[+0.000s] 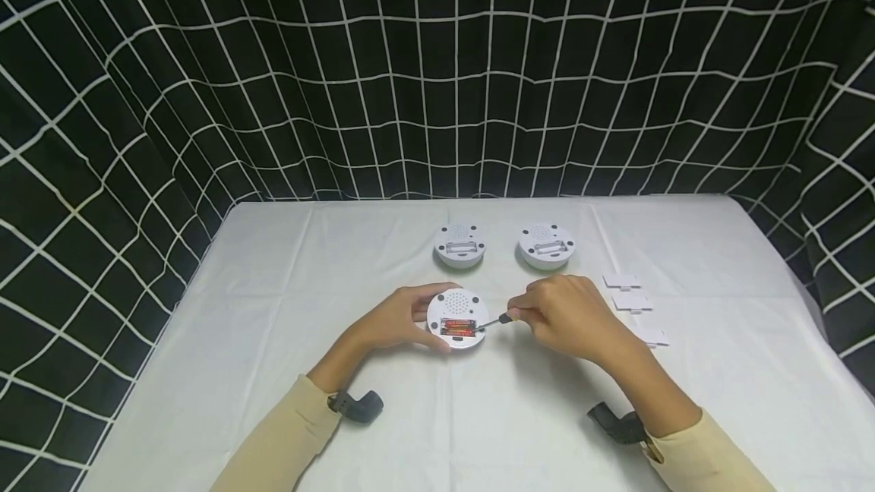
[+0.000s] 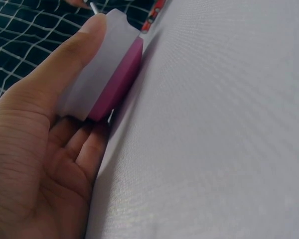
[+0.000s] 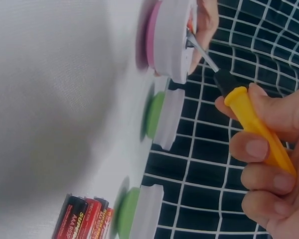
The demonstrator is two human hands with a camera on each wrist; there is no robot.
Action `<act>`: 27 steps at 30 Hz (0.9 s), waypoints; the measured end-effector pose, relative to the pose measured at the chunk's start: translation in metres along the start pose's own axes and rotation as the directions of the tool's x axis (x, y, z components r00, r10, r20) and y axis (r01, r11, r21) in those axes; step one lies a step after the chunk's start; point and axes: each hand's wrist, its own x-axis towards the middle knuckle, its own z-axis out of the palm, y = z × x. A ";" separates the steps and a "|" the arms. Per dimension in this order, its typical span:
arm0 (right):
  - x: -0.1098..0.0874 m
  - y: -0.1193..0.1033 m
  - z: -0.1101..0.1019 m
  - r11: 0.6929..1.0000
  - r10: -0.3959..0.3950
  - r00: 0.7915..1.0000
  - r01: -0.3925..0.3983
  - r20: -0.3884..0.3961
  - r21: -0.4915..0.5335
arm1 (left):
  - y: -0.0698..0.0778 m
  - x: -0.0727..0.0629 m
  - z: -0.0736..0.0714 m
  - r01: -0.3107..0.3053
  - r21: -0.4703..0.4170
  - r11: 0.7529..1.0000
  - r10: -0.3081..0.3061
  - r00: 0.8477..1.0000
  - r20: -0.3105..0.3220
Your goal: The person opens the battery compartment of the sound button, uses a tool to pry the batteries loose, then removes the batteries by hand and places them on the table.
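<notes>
My left hand (image 1: 403,319) grips a round white device (image 1: 456,302) by its left side, thumb on the near edge. In the left wrist view its lower part is pink, close over the white cloth. Its flat face, with a speaker grille and small dark feet, points up. Two red AAA batteries (image 1: 458,327) lie side by side in its uncovered compartment. My right hand (image 1: 566,317) holds a screwdriver (image 3: 251,117) by its yellow handle, fingers curled round it. The metal shaft (image 3: 203,52) reaches the compartment's right end, its tip among the battery ends.
Two similar devices, one at back centre (image 1: 460,250) and one to its right (image 1: 547,253), have bare battery compartments and green lower parts. Small white covers (image 1: 632,301) lie in a column at right. Several loose AAA batteries (image 3: 87,219) rest on the white-clothed table (image 1: 328,416).
</notes>
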 end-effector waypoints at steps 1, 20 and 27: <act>0.000 0.000 0.000 1.000 0.003 1.000 -0.003 0.001 0.001 | 0.000 0.000 0.000 0.005 0.007 1.000 -0.005 1.000 0.000; 0.000 0.001 0.001 0.999 0.048 0.998 -0.048 0.030 0.023 | 0.005 -0.001 0.000 0.041 0.006 0.999 -0.041 0.999 -0.006; 0.000 0.000 0.001 0.999 0.047 0.998 -0.047 0.030 0.020 | 0.002 0.000 0.000 0.028 -0.002 1.000 -0.028 1.000 -0.009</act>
